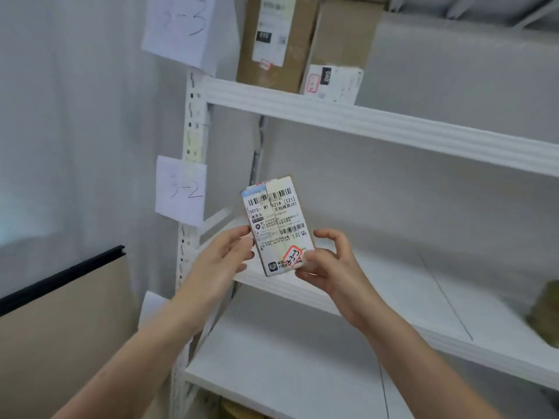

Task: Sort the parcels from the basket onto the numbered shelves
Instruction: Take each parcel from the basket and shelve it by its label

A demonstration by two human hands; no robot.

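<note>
A small flat parcel with a white shipping label and a red-edged sticker reading 3-3 is held upright in front of the shelf unit. My left hand grips its lower left edge. My right hand holds its lower right corner, with the index finger lifted clear. Paper signs on the left upright read 3-3 at the top and 3-2 lower down. The parcel hangs level with the 3-2 shelf. The basket is out of view.
On the upper shelf stand a tall brown box, a second brown box and a small white parcel. A blurred brownish object sits at the right edge. A lower shelf and a tan board with a black rim are below left.
</note>
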